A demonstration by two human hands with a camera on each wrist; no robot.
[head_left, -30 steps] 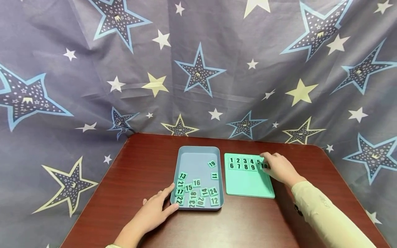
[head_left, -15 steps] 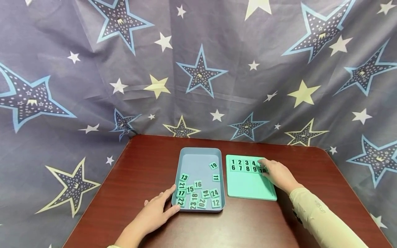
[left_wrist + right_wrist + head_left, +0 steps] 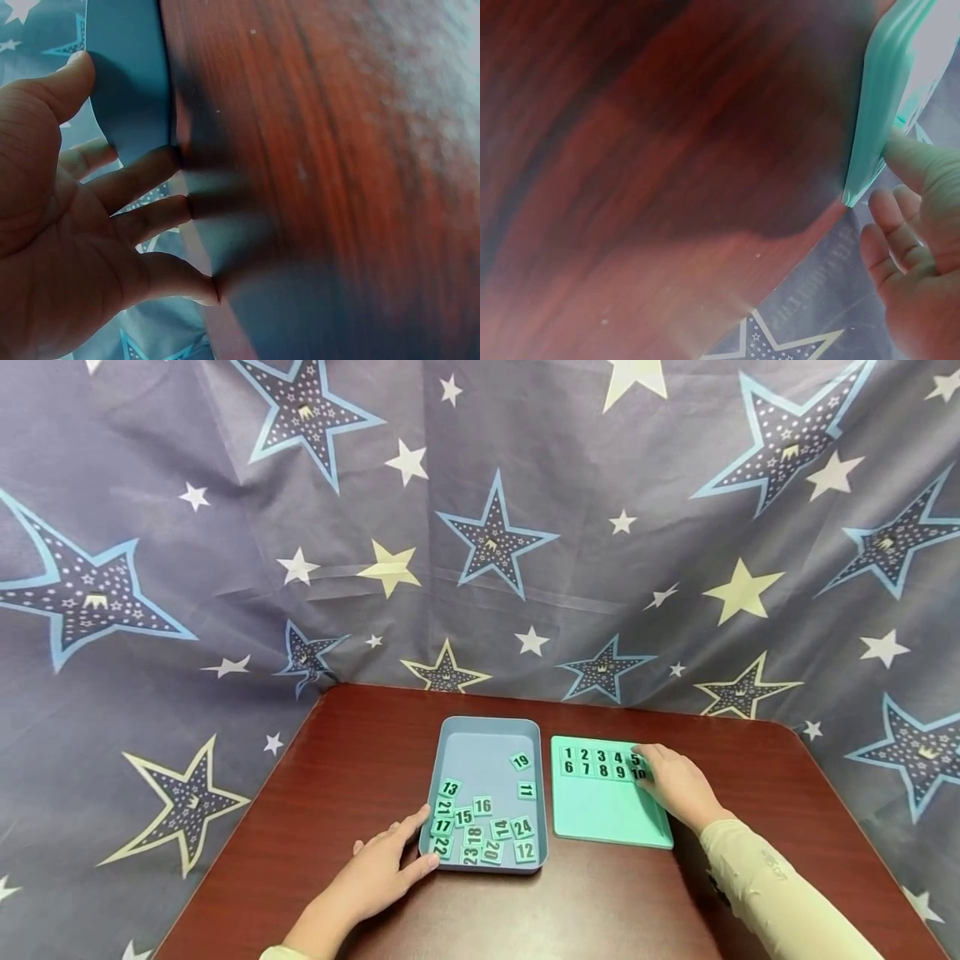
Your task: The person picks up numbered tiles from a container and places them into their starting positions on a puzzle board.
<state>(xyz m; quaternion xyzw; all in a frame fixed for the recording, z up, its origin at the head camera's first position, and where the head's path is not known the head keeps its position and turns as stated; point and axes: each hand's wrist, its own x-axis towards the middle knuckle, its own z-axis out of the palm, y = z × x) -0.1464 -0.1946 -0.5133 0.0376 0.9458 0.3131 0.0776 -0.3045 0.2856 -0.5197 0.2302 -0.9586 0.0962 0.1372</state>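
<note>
My left hand (image 3: 382, 868) lies at the near left corner of a blue-grey tray (image 3: 487, 732), its fingers extended and thumb at the front rim. In the left wrist view the fingers are spread, with the thumb against the tray's wall (image 3: 131, 82). Numbered green tiles, such as the 16 tile (image 3: 483, 806), lie loose in the tray. My right hand (image 3: 681, 785) is over the right edge of a green board (image 3: 611, 814), fingertips and thumb at the 5 tile (image 3: 635, 760) and the 10 tile (image 3: 638, 774). Tiles 1 to 10 form two rows there.
The tray and board lie side by side on a reddish-brown wooden table (image 3: 360, 752), with a narrow gap between them. A grey curtain (image 3: 337, 527) printed with stars hangs around the table's back and sides.
The 10 tile, tilted under my right fingers earlier, now lies in line with the second row; the 5 tile lies straighter too. My left hand stays at the tray. The head view has shifted slightly.
</note>
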